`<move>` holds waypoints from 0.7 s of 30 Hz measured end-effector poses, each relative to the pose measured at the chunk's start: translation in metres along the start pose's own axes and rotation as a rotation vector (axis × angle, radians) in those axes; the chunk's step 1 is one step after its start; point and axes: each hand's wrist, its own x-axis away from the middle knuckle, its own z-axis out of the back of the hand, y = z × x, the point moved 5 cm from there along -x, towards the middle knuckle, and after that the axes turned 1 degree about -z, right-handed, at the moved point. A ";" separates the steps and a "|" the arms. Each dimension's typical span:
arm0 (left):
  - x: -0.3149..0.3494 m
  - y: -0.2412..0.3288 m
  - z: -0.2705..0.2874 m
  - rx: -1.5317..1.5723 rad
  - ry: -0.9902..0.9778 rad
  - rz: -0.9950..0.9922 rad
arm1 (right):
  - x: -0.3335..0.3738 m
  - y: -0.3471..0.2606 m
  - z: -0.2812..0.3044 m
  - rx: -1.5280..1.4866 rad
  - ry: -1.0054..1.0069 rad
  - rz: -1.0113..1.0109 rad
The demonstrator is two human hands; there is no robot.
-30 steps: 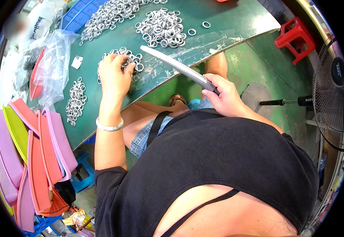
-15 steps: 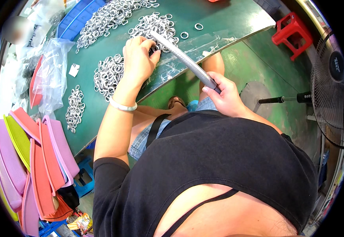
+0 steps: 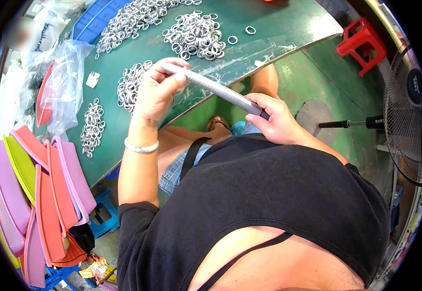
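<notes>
My right hand grips the dark handle end of a tapered silver ring mandrel, which slants up to the left over the table's edge. At its thin tip, my left hand is closed, thumb and fingers pinched around the end. Whether a ring sits between those fingers is hidden. Just beyond the tip lies a heap of silver rings, with two loose rings to its right. Another ring pile is partly behind my left hand. A smaller ring pile lies farther left.
The green table has a worn, taped front edge. A large ring pile lies against a blue crate. Clear plastic bags and pink, purple and green bins crowd the left. A red stool and a fan stand right.
My left hand has drawn back from the middle ring heap to the mandrel's tip, its fingers closing there. The mandrel has tilted a little flatter in my right hand.
</notes>
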 end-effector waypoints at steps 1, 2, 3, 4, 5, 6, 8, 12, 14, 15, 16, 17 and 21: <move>0.005 -0.004 -0.008 -0.044 -0.023 0.011 | -0.001 -0.005 0.000 0.012 -0.003 0.036; 0.010 -0.009 -0.015 -0.018 -0.036 0.033 | -0.002 -0.009 -0.001 0.024 -0.006 0.072; 0.014 -0.016 -0.020 0.009 -0.048 0.054 | -0.004 -0.012 -0.001 0.057 -0.005 0.093; 0.016 -0.021 -0.020 0.153 -0.047 0.008 | -0.005 -0.014 -0.001 0.089 -0.001 0.115; 0.019 -0.024 -0.018 0.114 -0.027 -0.002 | -0.006 -0.016 -0.002 0.121 0.002 0.137; 0.023 -0.025 -0.017 0.074 -0.005 -0.012 | -0.004 -0.016 -0.002 0.134 0.002 0.131; 0.030 -0.024 -0.017 0.062 0.013 -0.028 | -0.003 -0.015 -0.004 0.162 -0.002 0.122; 0.034 -0.025 -0.012 0.133 0.017 -0.014 | -0.004 -0.017 -0.008 0.185 0.007 0.163; 0.035 -0.026 -0.010 0.162 0.018 -0.020 | -0.004 -0.019 -0.008 0.200 0.017 0.176; 0.036 -0.023 -0.011 0.112 0.038 -0.039 | -0.004 -0.019 -0.008 0.214 0.014 0.179; 0.039 -0.019 -0.013 0.062 0.057 -0.057 | -0.004 -0.018 -0.008 0.230 0.012 0.181; 0.040 -0.019 -0.014 0.025 0.072 -0.068 | -0.004 -0.018 -0.008 0.245 0.009 0.183; 0.044 -0.013 -0.013 -0.314 0.151 -0.134 | -0.004 -0.020 -0.008 0.246 -0.003 0.182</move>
